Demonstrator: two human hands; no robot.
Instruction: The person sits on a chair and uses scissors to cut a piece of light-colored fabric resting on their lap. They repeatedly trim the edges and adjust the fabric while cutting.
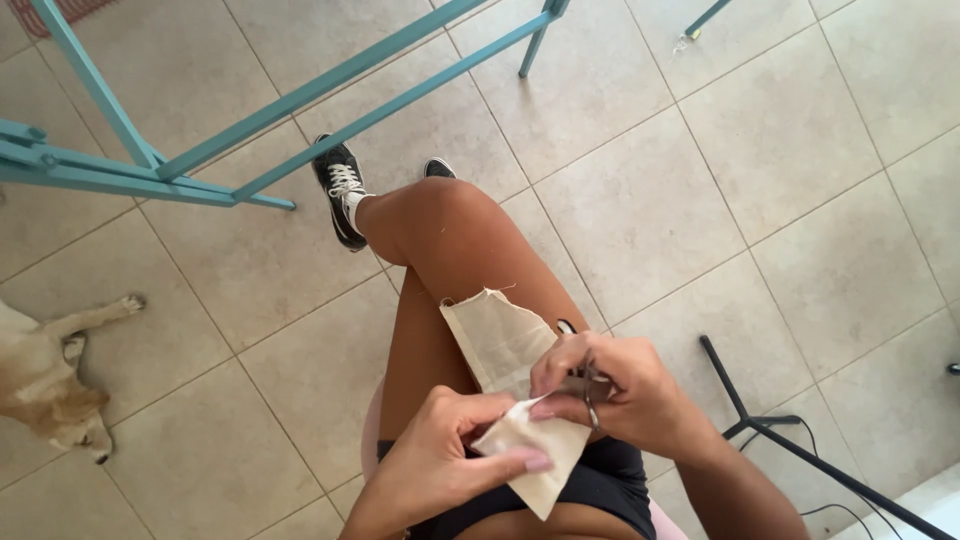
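Note:
My left hand (440,450) pinches a folded piece of cream cloth (535,460) over my lap, thumb on top. My right hand (610,385) meets it from the right, holding small metal scissors (590,400) with fingertips on the same cloth. A second strip of cream fabric (495,335) with a frayed top edge lies on my thigh just beyond both hands. My legs are crossed, with a black sneaker (340,190) out on the tiled floor.
A teal metal frame (300,95) crosses the floor at the upper left. A tan dog (45,375) lies at the left edge. A black stand leg (770,425) and cable run at the lower right. Beige tiles cover the floor.

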